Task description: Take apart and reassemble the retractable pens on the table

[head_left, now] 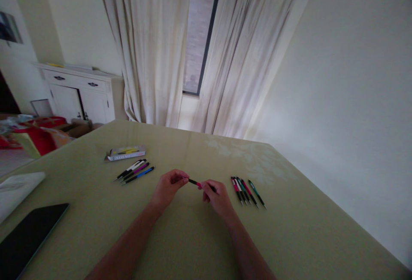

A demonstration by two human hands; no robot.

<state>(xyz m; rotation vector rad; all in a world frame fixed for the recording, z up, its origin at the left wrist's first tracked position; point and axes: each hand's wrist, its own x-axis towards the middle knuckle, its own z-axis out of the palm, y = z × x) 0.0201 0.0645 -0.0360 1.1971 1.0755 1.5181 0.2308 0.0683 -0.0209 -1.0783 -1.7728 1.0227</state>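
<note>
Between my two hands, a pink and black pen (194, 182) is held lengthwise above the table. My left hand (170, 187) pinches its tip end, while my right hand (217, 196) grips the pink part; the rest of the pen is hidden by those fingers. To the right lies a row of several pens (244, 190), pink, white and green with black grips. On the left side is a second group of pens (135, 171) in white, purple and blue. Behind that group sits a pen box (126, 153) with a flap open at one end.
A black tablet-like slab (32, 232) and a white packet (19, 187) lie along the left of the table (189, 245). Curtains and a window stand beyond the far edge, a wall rises at the right, and a white cabinet (80, 95) is at the back left.
</note>
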